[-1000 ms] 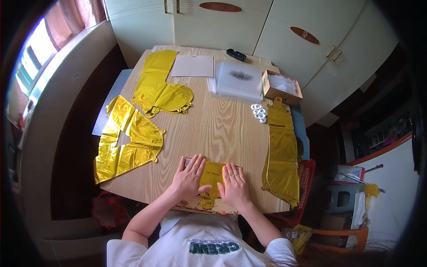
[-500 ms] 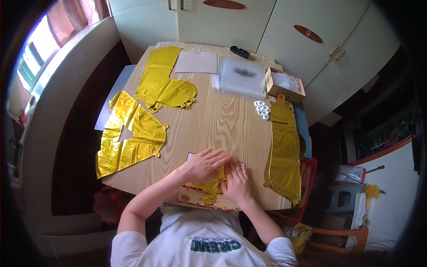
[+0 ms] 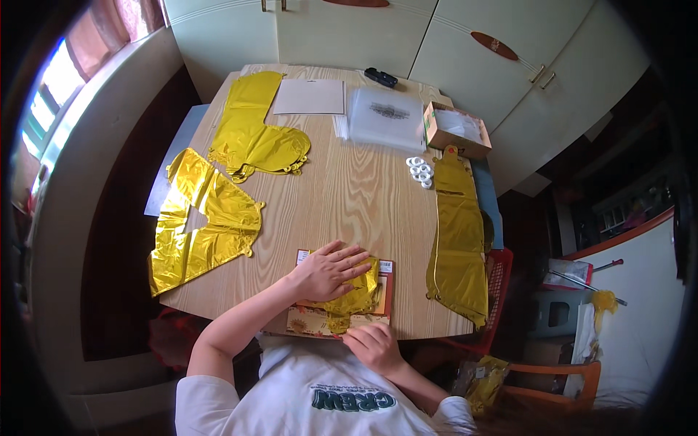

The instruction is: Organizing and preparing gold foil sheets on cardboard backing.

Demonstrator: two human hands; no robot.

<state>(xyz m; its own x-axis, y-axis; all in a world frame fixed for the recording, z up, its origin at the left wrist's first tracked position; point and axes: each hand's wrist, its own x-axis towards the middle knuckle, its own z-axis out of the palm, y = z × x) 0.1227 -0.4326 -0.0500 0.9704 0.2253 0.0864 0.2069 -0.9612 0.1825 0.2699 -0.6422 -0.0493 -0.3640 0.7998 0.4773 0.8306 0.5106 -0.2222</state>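
A folded gold foil balloon [image 3: 356, 296] lies on a printed orange-and-cream card or flat package [image 3: 305, 320] at the table's near edge. My left hand [image 3: 333, 272] rests flat across the upper part of the foil, fingers stretched out. At the near right corner of the card, my right hand [image 3: 374, 347] is closed, its fingertips pinched beside the foil's lower end. Whether they grip the foil or the card's edge is hidden.
Flat gold foil balloons lie at left [image 3: 207, 221], far left [image 3: 254, 131] and right [image 3: 459, 240]. White ribbon rolls [image 3: 420, 171], a small box [image 3: 456, 131], clear plastic sleeves [image 3: 385, 120], a pale sheet [image 3: 309, 97] and a black object [image 3: 381, 77] stand farther back.
My right hand has left the top of the foil, moved down to the card's near edge and closed. My left hand stays over the foil. The view has shifted slightly.
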